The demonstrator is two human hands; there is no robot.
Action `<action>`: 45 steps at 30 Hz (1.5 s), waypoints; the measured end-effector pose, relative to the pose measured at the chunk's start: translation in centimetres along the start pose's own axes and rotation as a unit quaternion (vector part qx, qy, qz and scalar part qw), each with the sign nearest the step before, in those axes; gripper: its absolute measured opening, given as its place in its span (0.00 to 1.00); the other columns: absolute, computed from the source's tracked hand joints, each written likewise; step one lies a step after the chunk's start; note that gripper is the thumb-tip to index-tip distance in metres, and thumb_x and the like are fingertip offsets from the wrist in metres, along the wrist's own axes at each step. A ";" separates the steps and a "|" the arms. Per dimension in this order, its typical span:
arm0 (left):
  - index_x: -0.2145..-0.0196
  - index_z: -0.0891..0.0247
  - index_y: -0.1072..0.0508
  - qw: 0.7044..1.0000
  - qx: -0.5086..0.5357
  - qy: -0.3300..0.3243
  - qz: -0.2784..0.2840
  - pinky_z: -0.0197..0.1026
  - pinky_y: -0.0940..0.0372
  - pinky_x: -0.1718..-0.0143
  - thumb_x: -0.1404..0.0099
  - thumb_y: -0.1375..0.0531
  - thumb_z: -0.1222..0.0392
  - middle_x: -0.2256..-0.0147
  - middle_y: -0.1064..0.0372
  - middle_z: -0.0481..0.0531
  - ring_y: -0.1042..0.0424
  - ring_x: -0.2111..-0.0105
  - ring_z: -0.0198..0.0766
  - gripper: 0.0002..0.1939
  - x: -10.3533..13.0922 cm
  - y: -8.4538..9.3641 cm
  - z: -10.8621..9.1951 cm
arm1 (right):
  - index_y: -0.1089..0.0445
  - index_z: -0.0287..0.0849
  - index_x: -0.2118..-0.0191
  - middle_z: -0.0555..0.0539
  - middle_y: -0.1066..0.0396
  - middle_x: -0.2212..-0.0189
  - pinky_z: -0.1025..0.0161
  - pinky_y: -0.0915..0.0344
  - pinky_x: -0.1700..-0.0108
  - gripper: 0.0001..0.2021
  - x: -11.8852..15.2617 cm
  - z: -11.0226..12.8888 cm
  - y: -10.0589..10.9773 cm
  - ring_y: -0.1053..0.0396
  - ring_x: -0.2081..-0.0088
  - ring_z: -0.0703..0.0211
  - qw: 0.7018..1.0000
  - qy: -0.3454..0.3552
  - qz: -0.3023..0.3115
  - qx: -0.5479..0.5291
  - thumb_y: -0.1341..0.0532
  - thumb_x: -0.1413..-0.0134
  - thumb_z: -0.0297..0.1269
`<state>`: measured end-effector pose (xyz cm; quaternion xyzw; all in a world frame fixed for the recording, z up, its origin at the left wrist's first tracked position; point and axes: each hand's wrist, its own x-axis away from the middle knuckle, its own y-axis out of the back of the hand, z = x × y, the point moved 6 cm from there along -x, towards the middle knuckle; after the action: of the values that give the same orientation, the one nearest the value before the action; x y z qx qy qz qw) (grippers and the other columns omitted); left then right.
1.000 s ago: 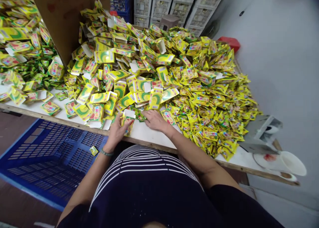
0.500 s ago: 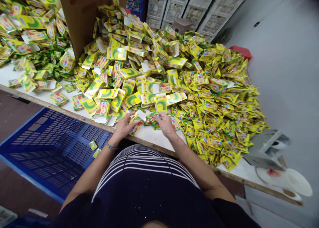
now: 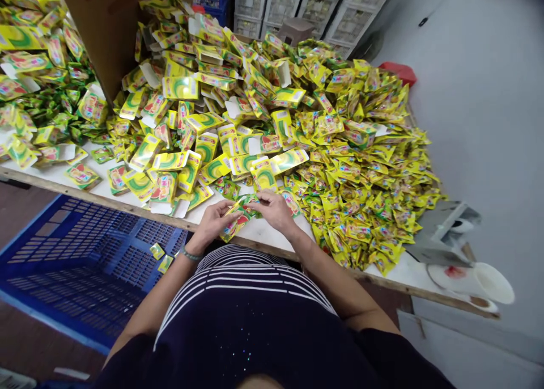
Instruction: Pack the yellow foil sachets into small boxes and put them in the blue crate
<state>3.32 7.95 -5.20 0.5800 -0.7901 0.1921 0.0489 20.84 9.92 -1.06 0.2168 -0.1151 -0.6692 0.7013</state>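
My left hand [image 3: 212, 224] is closed around a small yellow-green carton [image 3: 234, 225] at the table's front edge. Pinched in the fingers of my right hand [image 3: 275, 210] is a small green packet [image 3: 251, 201], held against the carton's upper end; how far it is inside I cannot tell. Just beyond my hands lie more green packets [image 3: 227, 188] and a carton [image 3: 264, 174] with its flap up. Another carton [image 3: 290, 202] lies flat beside my right hand. Many cartons [image 3: 181, 88] are heaped behind, and a large pile of yellow packets [image 3: 365, 185] spreads to the right.
A blue plastic crate [image 3: 85, 275] with a few small packets in it stands below the table edge at left. A cardboard divider [image 3: 97, 32] rises at the back left. A grey metal holder [image 3: 446, 236] and a white dish [image 3: 493, 284] sit at the right end.
My right hand has brought the green packet left to the carton's upper end. My left hand has tilted the carton and drawn it slightly nearer. The camera view has shifted a little.
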 end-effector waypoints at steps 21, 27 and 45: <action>0.59 0.65 0.27 0.992 0.057 0.096 -0.067 0.34 0.35 0.76 0.57 0.24 0.53 0.74 0.22 0.49 0.27 0.79 0.34 0.29 0.1 -1.7 0.5 | 0.24 0.39 0.61 0.37 0.26 0.62 0.46 0.37 0.49 0.09 -0.9 -7.2 10.3 0.34 0.54 0.42 0.915 -0.060 -0.091 0.388 0.39 0.44 0.34; 0.59 0.65 0.26 0.995 0.012 0.077 -0.070 0.35 0.35 0.76 0.54 0.25 0.49 0.74 0.22 0.49 0.26 0.77 0.36 0.28 0.1 -0.7 0.8 | 0.28 0.44 0.54 0.48 0.27 0.67 0.60 0.36 0.70 0.19 0.2 -3.7 6.2 0.33 0.73 0.58 0.996 -0.090 0.007 0.015 0.37 0.46 0.50; 0.54 0.67 0.22 0.994 -0.105 -0.007 -0.013 0.37 0.34 0.71 0.49 0.28 0.52 0.68 0.20 0.53 0.26 0.72 0.37 0.26 0.3 -0.3 -0.4 | 0.24 0.45 0.72 0.50 0.27 0.74 0.62 0.45 0.65 0.05 -1.3 2.8 0.3 0.34 0.68 0.59 0.945 0.083 0.284 0.142 0.34 0.48 0.30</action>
<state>3.39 7.78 -4.64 0.5836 -0.7984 0.1028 0.1066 19.78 10.81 1.68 0.3278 -0.2071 -0.3985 0.8312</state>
